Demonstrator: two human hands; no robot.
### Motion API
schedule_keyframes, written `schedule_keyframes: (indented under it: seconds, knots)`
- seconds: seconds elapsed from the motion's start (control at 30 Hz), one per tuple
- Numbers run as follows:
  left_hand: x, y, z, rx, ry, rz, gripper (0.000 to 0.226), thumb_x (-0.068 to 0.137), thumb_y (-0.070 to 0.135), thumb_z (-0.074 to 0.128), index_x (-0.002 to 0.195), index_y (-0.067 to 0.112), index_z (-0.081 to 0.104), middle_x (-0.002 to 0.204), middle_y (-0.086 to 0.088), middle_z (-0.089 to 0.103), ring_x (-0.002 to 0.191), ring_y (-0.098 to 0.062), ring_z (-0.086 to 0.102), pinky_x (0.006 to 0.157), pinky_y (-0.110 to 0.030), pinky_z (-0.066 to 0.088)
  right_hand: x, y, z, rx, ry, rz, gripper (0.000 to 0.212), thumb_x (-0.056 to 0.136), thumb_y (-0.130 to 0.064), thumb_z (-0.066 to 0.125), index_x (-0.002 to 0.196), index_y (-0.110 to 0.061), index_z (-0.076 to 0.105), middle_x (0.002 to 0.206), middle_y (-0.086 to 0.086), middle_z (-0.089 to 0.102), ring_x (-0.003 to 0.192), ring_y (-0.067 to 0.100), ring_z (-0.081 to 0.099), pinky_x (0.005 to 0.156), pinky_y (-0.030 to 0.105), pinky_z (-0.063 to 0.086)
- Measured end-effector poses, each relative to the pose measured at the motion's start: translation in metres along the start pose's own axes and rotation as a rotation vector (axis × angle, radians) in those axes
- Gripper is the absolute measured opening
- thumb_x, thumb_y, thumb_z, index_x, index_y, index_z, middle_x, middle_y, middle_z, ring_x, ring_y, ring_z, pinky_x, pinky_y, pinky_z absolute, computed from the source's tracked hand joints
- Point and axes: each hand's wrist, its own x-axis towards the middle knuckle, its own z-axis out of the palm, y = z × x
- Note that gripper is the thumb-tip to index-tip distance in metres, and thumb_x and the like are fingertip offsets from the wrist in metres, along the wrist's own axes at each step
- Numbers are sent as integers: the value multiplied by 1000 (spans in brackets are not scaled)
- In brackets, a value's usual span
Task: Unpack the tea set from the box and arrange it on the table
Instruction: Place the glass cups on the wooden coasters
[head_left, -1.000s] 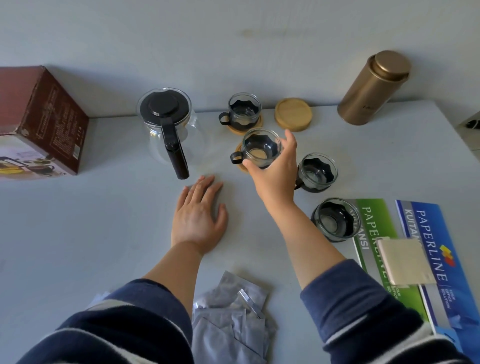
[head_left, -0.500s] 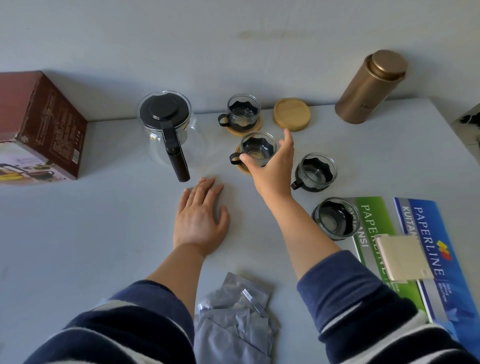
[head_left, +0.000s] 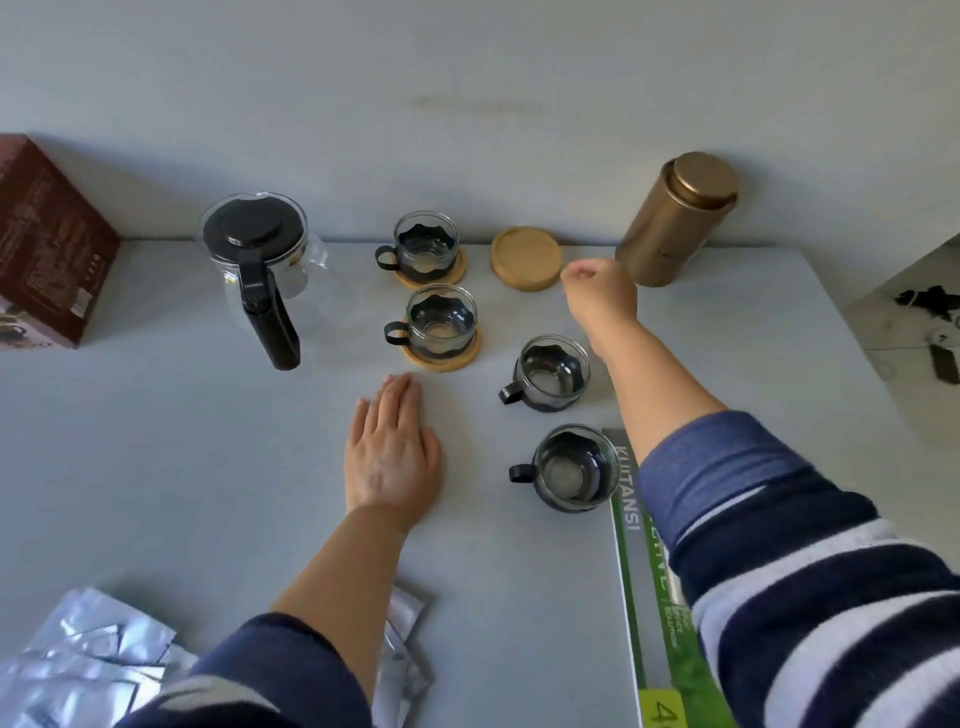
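Note:
A glass teapot (head_left: 254, 260) with a black lid and handle stands at the back left. Two glass cups sit on wooden coasters, one at the back (head_left: 426, 249) and one in front of it (head_left: 441, 322). Two more cups (head_left: 553, 371) (head_left: 571, 467) stand straight on the table, further right and nearer me. A stack of wooden coasters (head_left: 525, 257) lies at the back. My right hand (head_left: 597, 291) hovers just right of that stack, fingers curled, nothing seen in it. My left hand (head_left: 392, 452) lies flat on the table, fingers together.
The brown tea set box (head_left: 47, 244) stands at the far left against the wall. A gold canister (head_left: 675, 218) is at the back right, close to my right hand. Foil packets (head_left: 78, 660) lie near the front edge, and a green paper pack (head_left: 654, 597) lies front right.
My right hand set the cup down on its coaster, let go and moved right and back to the coaster stack. My left hand stayed flat on the table.

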Motion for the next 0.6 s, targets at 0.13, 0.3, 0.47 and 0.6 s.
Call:
schedule_keyframes:
  seconds: [0.13, 0.3, 0.47, 0.6]
  knots:
    - [-2, 5, 6, 10, 28, -35, 56, 89, 31, 39, 141, 13, 42, 147, -3, 40, 142, -19, 30, 120, -34, 10, 42, 26, 17, 6, -104, 114, 25, 88, -22, 54, 93, 0, 63, 96, 24, 70, 89, 37, 68, 82, 50, 56]
    - [-1, 8, 5, 2, 61, -70, 53, 87, 32, 43, 138, 16, 46, 144, 0, 43, 139, -19, 35, 120, -33, 13, 62, 30, 32, 209, -116, 206, 29, 88, -32, 61, 90, -3, 59, 61, 10, 61, 46, 22, 59, 59, 38, 60]
    - [-1, 8, 6, 7, 70, -80, 53, 87, 34, 43, 137, 17, 47, 143, 1, 44, 138, -18, 37, 120, -32, 14, 82, 26, 42, 212, -139, 236, 32, 94, -21, 54, 68, -4, 54, 60, 13, 59, 45, 23, 57, 54, 38, 58]
    - [0, 9, 6, 6, 75, -78, 53, 87, 35, 42, 136, 17, 48, 142, 2, 45, 138, -17, 37, 119, -29, 12, 89, 22, 46, 173, -153, 258, 29, 94, -7, 47, 66, -2, 50, 61, 16, 57, 45, 23, 55, 53, 39, 56]
